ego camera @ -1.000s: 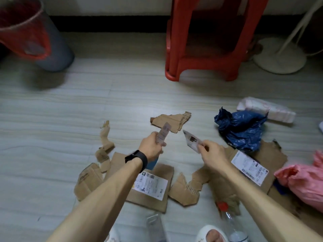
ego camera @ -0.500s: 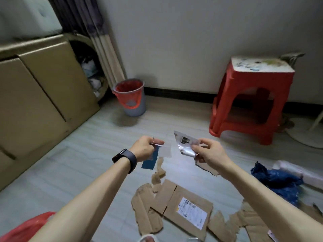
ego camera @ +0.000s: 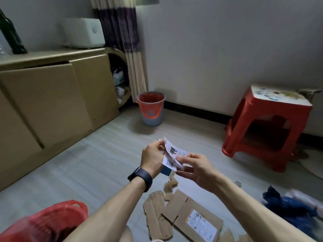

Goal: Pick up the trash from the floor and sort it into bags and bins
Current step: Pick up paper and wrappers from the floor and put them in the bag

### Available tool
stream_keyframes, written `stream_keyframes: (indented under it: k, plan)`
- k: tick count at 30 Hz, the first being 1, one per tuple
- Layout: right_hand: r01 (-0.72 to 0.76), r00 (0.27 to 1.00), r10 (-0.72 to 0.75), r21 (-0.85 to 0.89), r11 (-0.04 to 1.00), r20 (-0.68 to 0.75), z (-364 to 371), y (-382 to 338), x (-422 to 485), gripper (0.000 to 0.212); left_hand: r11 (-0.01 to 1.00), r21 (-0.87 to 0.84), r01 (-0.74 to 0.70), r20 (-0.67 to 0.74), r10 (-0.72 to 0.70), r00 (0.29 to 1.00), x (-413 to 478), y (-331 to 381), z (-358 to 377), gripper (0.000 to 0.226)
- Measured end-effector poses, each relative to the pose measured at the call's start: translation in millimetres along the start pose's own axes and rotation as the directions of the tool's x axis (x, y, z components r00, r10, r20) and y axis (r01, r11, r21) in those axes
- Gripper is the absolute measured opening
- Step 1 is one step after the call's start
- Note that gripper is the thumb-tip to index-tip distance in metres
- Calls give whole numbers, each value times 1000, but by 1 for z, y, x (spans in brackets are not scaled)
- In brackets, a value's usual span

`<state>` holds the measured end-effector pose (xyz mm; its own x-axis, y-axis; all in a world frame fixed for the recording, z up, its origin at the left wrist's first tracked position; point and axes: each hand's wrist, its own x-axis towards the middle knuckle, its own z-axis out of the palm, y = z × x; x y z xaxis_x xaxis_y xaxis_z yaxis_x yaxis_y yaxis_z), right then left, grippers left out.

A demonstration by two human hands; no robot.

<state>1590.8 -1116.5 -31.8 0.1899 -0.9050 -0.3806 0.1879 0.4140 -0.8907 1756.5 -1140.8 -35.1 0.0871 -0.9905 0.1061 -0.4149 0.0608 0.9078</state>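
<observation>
My left hand (ego camera: 153, 157) grips a small stack of white label papers (ego camera: 173, 152) with barcodes and a blue card (ego camera: 166, 170) under them. My right hand (ego camera: 195, 168) touches the labels from the right, thumb and fingers pinching the lower sheet. Both hands meet in front of me, above the floor. Torn cardboard pieces (ego camera: 181, 212) with a shipping label lie on the floor below. A grey bin with a red liner (ego camera: 151, 107) stands by the far wall. A red plastic bag (ego camera: 43, 222) lies at the lower left.
A red plastic stool (ego camera: 265, 126) stands at the right by the wall. A crumpled blue bag (ego camera: 288, 205) lies at the lower right. Large cardboard boxes (ego camera: 52, 102) line the left side, with a curtain (ego camera: 122, 41) behind them. Grey plank floor lies between me and the bin.
My view has risen from the floor to the room. My hands, apart before with one label each, have come together; the labels are now stacked in my left hand.
</observation>
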Motion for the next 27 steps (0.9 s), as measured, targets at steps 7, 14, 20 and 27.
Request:
stream_keyframes:
  k: [7, 14, 20, 27]
  plan:
    - [154, 968, -165, -71, 986, -187, -11, 6, 3, 32, 954, -214, 211, 342, -129, 931, -2, 5, 8, 23]
    - [184, 941, -184, -25, 983, -285, -28, 3, 15, 55, 767, -342, 543, 538, -314, 782, 3, 2, -3, 38]
    - [320, 928, -338, -131, 938, -157, -19, 2, 17, 14, 751, -281, 597, 623, -330, 709, 0, 4, -7, 52]
    - [448, 833, -544, -453, 771, -102, 9, 9, 25, 23, 591, -414, 692, 560, -434, 706, 9, -5, -22, 22]
